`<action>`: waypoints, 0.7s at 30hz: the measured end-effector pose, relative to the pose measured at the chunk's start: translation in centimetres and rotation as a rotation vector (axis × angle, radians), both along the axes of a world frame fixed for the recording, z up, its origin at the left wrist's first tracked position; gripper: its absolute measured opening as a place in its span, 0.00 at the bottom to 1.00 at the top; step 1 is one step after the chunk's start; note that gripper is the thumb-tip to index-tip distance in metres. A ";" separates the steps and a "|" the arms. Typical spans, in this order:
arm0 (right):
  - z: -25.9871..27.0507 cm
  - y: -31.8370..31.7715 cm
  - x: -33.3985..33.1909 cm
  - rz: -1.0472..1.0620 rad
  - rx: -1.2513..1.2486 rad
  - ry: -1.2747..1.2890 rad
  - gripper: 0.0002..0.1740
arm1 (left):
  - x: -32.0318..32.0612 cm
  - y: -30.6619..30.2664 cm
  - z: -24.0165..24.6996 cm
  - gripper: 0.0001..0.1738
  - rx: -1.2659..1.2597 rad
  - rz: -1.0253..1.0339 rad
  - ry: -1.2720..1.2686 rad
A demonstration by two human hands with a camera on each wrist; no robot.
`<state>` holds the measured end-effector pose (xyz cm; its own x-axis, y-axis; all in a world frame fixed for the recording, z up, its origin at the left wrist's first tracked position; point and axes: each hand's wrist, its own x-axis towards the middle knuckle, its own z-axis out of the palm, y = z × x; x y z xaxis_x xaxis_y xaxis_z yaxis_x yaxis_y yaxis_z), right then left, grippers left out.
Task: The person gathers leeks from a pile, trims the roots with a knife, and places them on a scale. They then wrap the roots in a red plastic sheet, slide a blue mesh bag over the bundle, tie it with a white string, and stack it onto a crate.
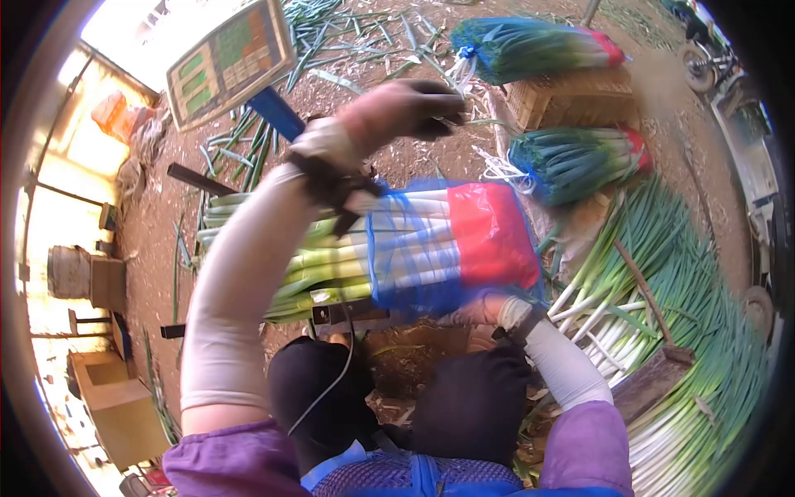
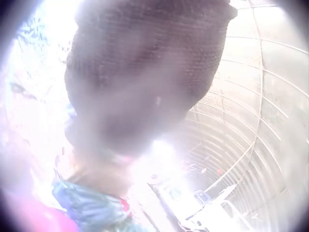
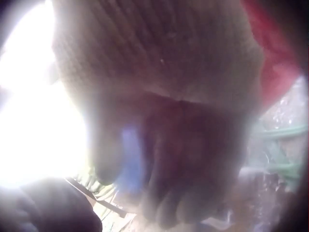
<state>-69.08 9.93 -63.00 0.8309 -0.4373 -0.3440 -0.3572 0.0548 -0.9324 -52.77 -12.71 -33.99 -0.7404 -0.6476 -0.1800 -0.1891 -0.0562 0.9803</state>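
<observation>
A bundle of long green onions [image 1: 331, 277] lies across a dark metal stand in the head view. Its white ends sit inside a blue and red plastic wrap [image 1: 493, 236]. Raised above the far side of the bundle, my gloved left hand [image 1: 406, 109] is blurred, its fingers extended and apart from the wrap. At the wrap's near edge my gloved right hand [image 1: 482, 310] holds the blue plastic. The right wrist view shows curled fingers [image 3: 166, 208] with a blue strip [image 3: 132, 159] between thumb and fingers. In the left wrist view the dark glove [image 2: 145, 63] hides the fingertips.
A scale display [image 1: 232, 62] on a blue post stands at the far left. Two wrapped onion bundles [image 1: 530, 51] lie beyond, one on a crate [image 1: 571, 98]. Loose onions [image 1: 696, 331] are heaped at right, beside a wooden board [image 1: 654, 385]. Cut leaves [image 1: 323, 33] litter the ground.
</observation>
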 end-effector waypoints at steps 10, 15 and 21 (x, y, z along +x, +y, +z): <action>16.9 -0.4 1.8 0.108 0.011 0.554 0.35 | -1.6 5.0 3.9 0.22 -0.169 -0.268 -0.104; 21.5 -1.3 2.7 0.061 -0.095 0.695 0.34 | 15.4 1.5 -0.6 0.19 0.237 0.147 -0.410; 23.2 -7.3 10.4 -0.386 -0.374 0.666 0.31 | 24.3 5.8 -6.3 0.17 0.475 0.226 -0.072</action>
<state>-58.68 2.61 -39.84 0.2757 -0.8305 -0.4840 -0.8568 0.0159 -0.5153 -28.44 -6.92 -40.27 -0.5667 -0.6248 -0.5371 -0.1863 -0.5378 0.8223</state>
